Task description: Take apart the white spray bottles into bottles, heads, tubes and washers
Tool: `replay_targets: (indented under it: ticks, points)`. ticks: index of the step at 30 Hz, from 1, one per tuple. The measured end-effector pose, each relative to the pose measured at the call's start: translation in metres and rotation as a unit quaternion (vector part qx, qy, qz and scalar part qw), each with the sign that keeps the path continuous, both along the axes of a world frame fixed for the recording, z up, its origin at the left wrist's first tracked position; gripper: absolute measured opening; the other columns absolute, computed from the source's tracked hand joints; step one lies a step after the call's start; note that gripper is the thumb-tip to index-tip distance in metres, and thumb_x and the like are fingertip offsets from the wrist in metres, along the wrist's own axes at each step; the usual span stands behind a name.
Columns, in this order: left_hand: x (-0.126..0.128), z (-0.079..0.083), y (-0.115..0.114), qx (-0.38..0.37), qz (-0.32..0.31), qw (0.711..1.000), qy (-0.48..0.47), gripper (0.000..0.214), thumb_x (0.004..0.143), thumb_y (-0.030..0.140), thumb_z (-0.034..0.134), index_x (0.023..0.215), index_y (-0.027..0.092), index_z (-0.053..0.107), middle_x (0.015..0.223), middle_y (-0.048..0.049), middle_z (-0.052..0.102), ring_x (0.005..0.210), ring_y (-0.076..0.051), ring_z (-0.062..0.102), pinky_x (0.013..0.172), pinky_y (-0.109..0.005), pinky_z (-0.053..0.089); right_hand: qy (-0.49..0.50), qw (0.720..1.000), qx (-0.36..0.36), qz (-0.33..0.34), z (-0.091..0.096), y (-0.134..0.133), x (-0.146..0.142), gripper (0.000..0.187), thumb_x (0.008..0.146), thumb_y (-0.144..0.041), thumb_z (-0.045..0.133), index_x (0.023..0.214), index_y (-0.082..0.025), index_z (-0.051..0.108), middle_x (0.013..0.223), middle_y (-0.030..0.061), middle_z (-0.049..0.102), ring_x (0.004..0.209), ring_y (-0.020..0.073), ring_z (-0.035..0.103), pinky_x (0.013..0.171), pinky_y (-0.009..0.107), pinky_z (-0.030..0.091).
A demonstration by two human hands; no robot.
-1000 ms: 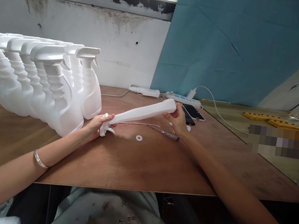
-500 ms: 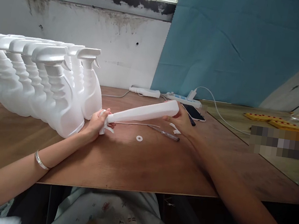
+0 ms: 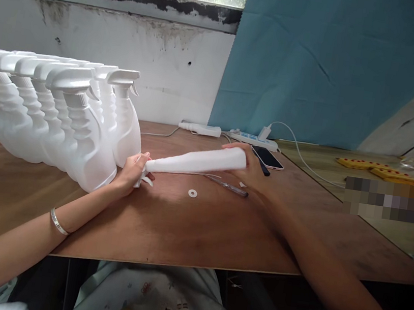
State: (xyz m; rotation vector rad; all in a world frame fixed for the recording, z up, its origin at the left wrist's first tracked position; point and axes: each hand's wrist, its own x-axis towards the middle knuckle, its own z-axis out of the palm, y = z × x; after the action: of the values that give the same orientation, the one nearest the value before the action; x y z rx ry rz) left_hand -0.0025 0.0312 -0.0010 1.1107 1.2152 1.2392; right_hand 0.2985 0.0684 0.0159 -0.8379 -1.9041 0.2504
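Observation:
I hold a white spray bottle [image 3: 198,162] on its side, a little above the brown table [image 3: 167,221]. My left hand [image 3: 132,171] is closed round its white trigger head [image 3: 143,173] at the left end. My right hand [image 3: 252,167] grips the bottle's base at the right end. Below the bottle lie a thin tool with a clear handle [image 3: 228,185] and a small white washer ring [image 3: 193,193]. A row of several upright white spray bottles [image 3: 62,114] stands just left of my left hand.
A white power strip [image 3: 253,139] with a plugged cable, a long white device [image 3: 201,129] and a black phone [image 3: 268,157] lie at the table's back. A second table [image 3: 341,186] to the right carries yellow strips [image 3: 378,169]. Blue cloth [image 3: 331,64] hangs behind.
The bottle has tipped from slanted to nearly level as my right hand lowered its base. My left hand has closed more tightly over the trigger head.

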Motion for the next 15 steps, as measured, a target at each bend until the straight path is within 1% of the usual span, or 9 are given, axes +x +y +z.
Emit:
replay_targets:
  ticks: [1,3,6,8,9,10,12,14,15]
  points:
    - [0.001,0.002,-0.001,-0.026,-0.013,1.0,-0.001,0.022,0.083,0.034,0.048,0.071,0.015,0.049,0.045,0.0008,0.054,0.035,-0.012,0.052,0.031,-0.017,0.037,-0.022,0.999,0.045,0.006,0.003,-0.002,0.002,0.046,0.058,-0.042,0.075,0.099,-0.029,0.057,0.111,0.004,0.058,0.103,0.027,0.054,0.086,0.042,0.046]
    - [0.004,0.005,-0.003,-0.07,-0.044,0.997,-0.001,0.021,0.081,0.032,0.051,0.07,0.013,0.052,0.046,-0.0023,0.056,0.033,-0.012,0.051,0.028,-0.017,0.034,-0.047,0.99,0.13,-0.007,0.006,-0.005,0.007,0.034,0.063,-0.043,0.071,0.093,-0.031,0.059,0.118,0.0027,0.055,0.11,0.0273,0.051,0.092,0.043,0.043]
    - [0.005,0.006,-0.005,-0.115,-0.086,0.99,-0.009,0.02,0.079,0.03,0.053,0.074,0.011,0.057,0.053,-0.0055,0.061,0.034,-0.012,0.052,0.028,-0.017,0.033,-0.063,0.968,0.238,-0.049,0.004,-0.004,0.015,0.023,0.072,-0.043,0.064,0.09,-0.031,0.057,0.119,0.0016,0.056,0.109,0.0266,0.053,0.09,0.046,0.045]
    - [0.004,0.005,-0.003,-0.127,-0.104,0.986,-0.021,0.02,0.079,0.031,0.054,0.078,0.011,0.058,0.058,-0.0059,0.063,0.038,-0.012,0.054,0.03,-0.018,0.037,-0.069,0.951,0.296,-0.051,0.001,-0.001,0.018,0.023,0.074,-0.041,0.063,0.092,-0.031,0.054,0.12,0.0012,0.056,0.108,0.0258,0.055,0.088,0.046,0.047]
    - [0.003,0.004,-0.002,-0.129,-0.108,0.985,-0.026,0.021,0.079,0.032,0.053,0.08,0.011,0.058,0.06,-0.006,0.063,0.041,-0.012,0.056,0.032,-0.018,0.039,-0.064,0.946,0.313,-0.047,0.0,0.001,0.018,0.023,0.074,-0.039,0.062,0.094,-0.031,0.053,0.12,0.0008,0.055,0.108,0.0251,0.055,0.088,0.045,0.047]
    - [0.002,0.004,-0.001,-0.127,-0.113,0.985,-0.037,0.023,0.079,0.033,0.053,0.083,0.012,0.059,0.064,-0.0063,0.064,0.046,-0.013,0.058,0.035,-0.018,0.042,-0.053,0.946,0.317,-0.045,-0.001,0.002,0.017,0.024,0.075,-0.037,0.062,0.096,-0.031,0.052,0.121,0.0005,0.055,0.109,0.0243,0.054,0.088,0.044,0.047]
    - [0.0,0.004,-0.001,-0.092,-0.135,0.983,-0.084,0.029,0.08,0.037,0.05,0.091,0.012,0.06,0.077,-0.0078,0.067,0.063,-0.016,0.064,0.047,-0.019,0.049,-0.019,0.957,0.284,-0.057,-0.002,0.005,0.014,0.027,0.075,-0.034,0.062,0.099,-0.031,0.049,0.122,0.001,0.054,0.11,0.0233,0.053,0.09,0.043,0.046]
    - [0.001,0.007,-0.004,-0.009,-0.174,0.975,-0.141,0.038,0.082,0.043,0.044,0.098,0.014,0.061,0.097,-0.0092,0.066,0.087,-0.02,0.063,0.066,-0.024,0.053,0.015,0.975,0.209,-0.078,-0.003,0.006,0.01,0.032,0.073,-0.031,0.062,0.102,-0.029,0.048,0.121,0.0033,0.055,0.111,0.023,0.053,0.091,0.042,0.045]
    - [0.002,0.009,-0.007,0.045,-0.193,0.967,-0.16,0.042,0.083,0.047,0.041,0.1,0.014,0.061,0.107,-0.0091,0.063,0.099,-0.023,0.059,0.078,-0.028,0.051,0.027,0.982,0.166,-0.084,-0.004,0.007,0.008,0.034,0.072,-0.03,0.063,0.102,-0.027,0.047,0.119,0.0047,0.056,0.11,0.0231,0.054,0.091,0.042,0.044]
